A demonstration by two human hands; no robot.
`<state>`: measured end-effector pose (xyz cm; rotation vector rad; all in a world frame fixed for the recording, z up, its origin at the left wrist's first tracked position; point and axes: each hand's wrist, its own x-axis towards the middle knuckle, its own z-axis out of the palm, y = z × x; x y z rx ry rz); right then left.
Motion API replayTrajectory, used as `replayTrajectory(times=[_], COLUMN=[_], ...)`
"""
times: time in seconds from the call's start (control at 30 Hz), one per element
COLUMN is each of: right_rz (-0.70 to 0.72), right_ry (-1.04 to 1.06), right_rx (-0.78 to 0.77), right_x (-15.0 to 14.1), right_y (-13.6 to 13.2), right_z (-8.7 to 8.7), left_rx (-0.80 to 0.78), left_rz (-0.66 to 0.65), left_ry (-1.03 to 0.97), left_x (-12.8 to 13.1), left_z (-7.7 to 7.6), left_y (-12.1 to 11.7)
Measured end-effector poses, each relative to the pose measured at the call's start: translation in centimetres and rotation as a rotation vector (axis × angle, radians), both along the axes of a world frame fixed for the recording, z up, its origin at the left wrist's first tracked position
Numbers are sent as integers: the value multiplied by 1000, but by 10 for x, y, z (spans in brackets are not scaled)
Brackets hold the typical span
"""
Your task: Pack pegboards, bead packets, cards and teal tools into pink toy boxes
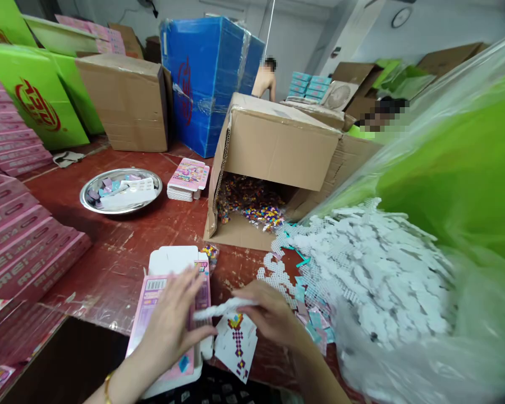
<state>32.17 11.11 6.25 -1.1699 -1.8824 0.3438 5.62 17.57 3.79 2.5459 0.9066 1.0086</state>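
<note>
Finished pink boxes [21, 247] are stacked at the far left, out of the working space. The open pink carton [168, 314] is pinned flat on the red table [118, 252] by the left hand [172, 325], fingers spread, so it stays put. A white strip [223, 308] is pinched by the right hand [273, 317] above a patterned card [237, 342]. White pieces [374, 269] are heaped within reach at right.

Hands [172, 325] perhaps folding pink box [151, 314].
</note>
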Motion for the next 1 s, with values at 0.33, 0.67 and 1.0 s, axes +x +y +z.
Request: replayTrajectory(times=[0.33, 0.67, 1.0], right_rz=[-605, -503, -389], right_ry=[-104, 168, 114], right_rx=[-810, -861, -916], right_x=[14, 24, 17], right_y=[-12, -18, -28], right_z=[-113, -130, -136], left_rx=[-563, -666, -738], left_rz=[-21, -63, 20], left_ry=[-80, -50, -92], left_x=[10, 9, 3], left_z=[14, 3, -2], left_y=[-11, -11, -16])
